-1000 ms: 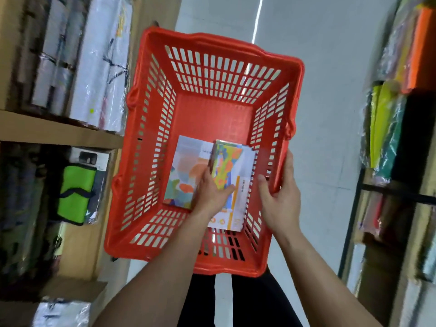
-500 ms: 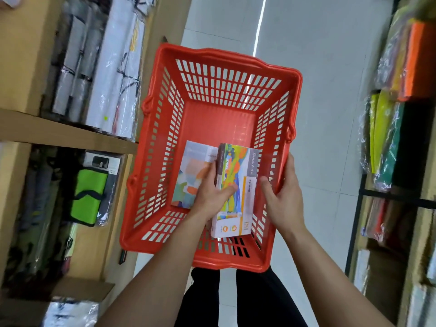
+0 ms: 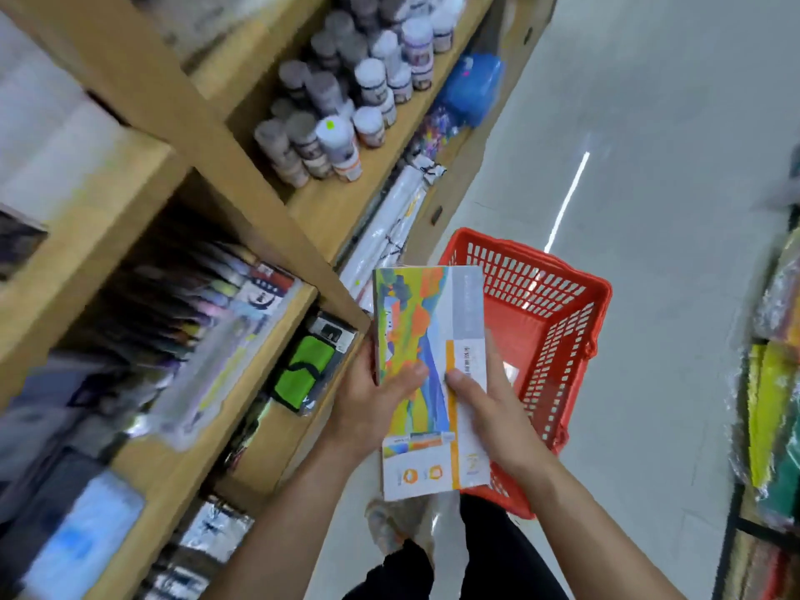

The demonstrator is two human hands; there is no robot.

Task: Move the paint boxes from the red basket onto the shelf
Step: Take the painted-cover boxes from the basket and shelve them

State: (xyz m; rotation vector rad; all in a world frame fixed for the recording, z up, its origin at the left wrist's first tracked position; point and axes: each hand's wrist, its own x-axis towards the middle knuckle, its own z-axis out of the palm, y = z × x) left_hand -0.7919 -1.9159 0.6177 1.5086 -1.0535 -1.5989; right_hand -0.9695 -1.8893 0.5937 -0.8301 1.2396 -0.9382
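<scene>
I hold a colourful paint box (image 3: 426,339) upright in front of me with both hands. My left hand (image 3: 372,398) grips its left edge with the thumb across the front. My right hand (image 3: 487,404) holds the right edge and lower part. The red basket (image 3: 558,305) sits behind and to the right of the box, mostly hidden by the box and my right hand; its contents are not visible. The wooden shelf (image 3: 277,236) stands to my left, its compartments stocked with goods.
Paint jars (image 3: 337,106) fill an upper shelf compartment. Packaged pens (image 3: 208,322) and a green pouch (image 3: 303,374) occupy lower ones. White rolls (image 3: 394,240) lean by the shelf. Another rack with coloured sheets (image 3: 770,404) lines the right. Pale floor runs between them.
The paint box has been lifted out of the basket and raised towards the left shelf. My right hand left the basket's rim and now holds the box too. The view swung left.
</scene>
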